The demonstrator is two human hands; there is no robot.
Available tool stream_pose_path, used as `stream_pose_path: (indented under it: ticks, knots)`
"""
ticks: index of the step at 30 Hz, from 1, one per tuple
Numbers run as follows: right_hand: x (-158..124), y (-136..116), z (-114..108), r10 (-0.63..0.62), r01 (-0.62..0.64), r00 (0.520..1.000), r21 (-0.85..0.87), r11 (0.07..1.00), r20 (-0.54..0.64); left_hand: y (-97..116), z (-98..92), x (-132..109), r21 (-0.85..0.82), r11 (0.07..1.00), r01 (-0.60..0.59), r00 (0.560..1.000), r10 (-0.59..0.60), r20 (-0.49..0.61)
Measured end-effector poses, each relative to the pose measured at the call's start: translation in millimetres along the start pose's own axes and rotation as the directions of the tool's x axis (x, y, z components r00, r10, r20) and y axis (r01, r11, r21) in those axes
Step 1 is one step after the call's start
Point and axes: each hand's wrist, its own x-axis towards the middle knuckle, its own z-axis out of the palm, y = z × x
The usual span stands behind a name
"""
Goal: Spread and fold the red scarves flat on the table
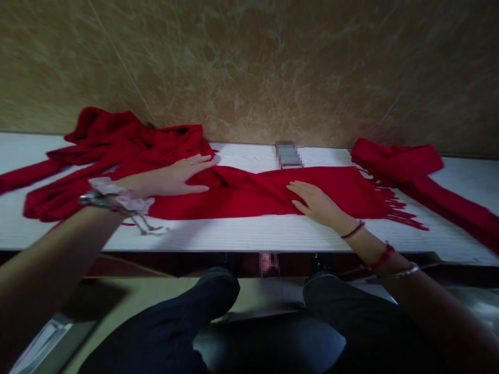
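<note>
Brown marbled wall [249, 67], white tabletop [249, 234]

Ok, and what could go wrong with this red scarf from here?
The scarf has a slanting fold between the left hand and the right hand, so pressing down could set a crease. The bracelet with dangling ends on the left wrist might snag the fabric. The fringe lies close beside the red cloth on the right, so it could tangle or get caught underneath.
</note>
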Motion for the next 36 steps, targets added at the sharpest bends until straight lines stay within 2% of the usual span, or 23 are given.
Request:
stream_pose_path:
  ticks: [2, 5, 10, 13, 15, 16, 19, 22, 26, 29, 32, 36]
  knots:
    - [-0.9, -0.6, -0.8, -0.015, 0.015, 1.0, 0.008, 1.0, -0.006, 14.8, 11.7, 21.2, 0.123, 0.992, -0.028, 0.999, 0.033, -0.034]
    - [-1.8, -0.4, -1.5, -0.019, 0.018, 1.0, 0.025, 1.0, 0.009, 26.0, 31.8, 41.8, 0.166, 0.983, -0.084, 0.996, 0.09, -0.027]
    - [-4.2, -3.0, -4.5, -0.053, 0.052, 0.999, 0.034, 0.998, 0.003, 36.8, 47.8, 42.9, 0.142, 0.983, -0.112, 0.993, 0.115, -0.013]
    - [-5.6, -4.4, -5.2, -0.088, 0.088, 0.996, 0.023, 0.996, -0.003, 46.3, 48.9, 39.6, 0.123, 0.985, -0.12, 0.981, 0.137, -0.137]
    - [-5.7, -4.1, -4.5, -0.089, 0.089, 0.996, 0.023, 0.996, -0.018, 57.1, 50.5, 40.1, 0.088, 0.989, -0.119, 0.957, 0.138, -0.254]
    - [-5.4, -3.7, -3.9, -0.086, 0.086, 0.996, 0.025, 0.996, -0.029, 64.0, 52.0, 41.0, 0.064, 0.988, -0.141, 0.948, 0.154, -0.279]
    - [-4.0, -2.7, -2.8, -0.073, 0.077, 0.995, 0.047, 0.996, -0.07, 86.0, 57.4, 44.5, -0.002, 0.967, -0.255, 0.944, 0.248, -0.219]
    - [-2.3, -2.3, -3.3, -0.049, 0.066, 0.99, 0.127, 0.99, -0.131, 101.4, 59.9, 45.9, 0.002, 0.96, -0.278, 0.949, 0.276, -0.151]
    - [-1.4, -1.6, -5.7, 0.043, 0.006, 0.977, 0.228, 0.974, -0.211, 105.8, 55.0, 42.4, 0.088, 0.97, -0.228, 0.967, 0.236, -0.098]
    - [-2.2, -1.8, -7.0, 0.073, -0.017, 0.972, 0.241, 0.97, -0.225, 103.2, 49.9, 38.2, 0.068, 0.968, -0.24, 0.967, 0.245, -0.075]
    - [-3.5, -3.6, -6.5, -0.034, 0.066, 0.987, 0.201, 0.977, -0.157, 99.7, 47.3, 35.5, 0.025, 0.967, -0.252, 0.963, 0.253, -0.095]
    - [-5.1, -5.9, -4.4, -0.196, 0.198, 0.98, 0.073, 0.977, -0.036, 97.7, 47.1, 38.7, 0.01, 0.973, -0.229, 0.933, 0.222, -0.284]
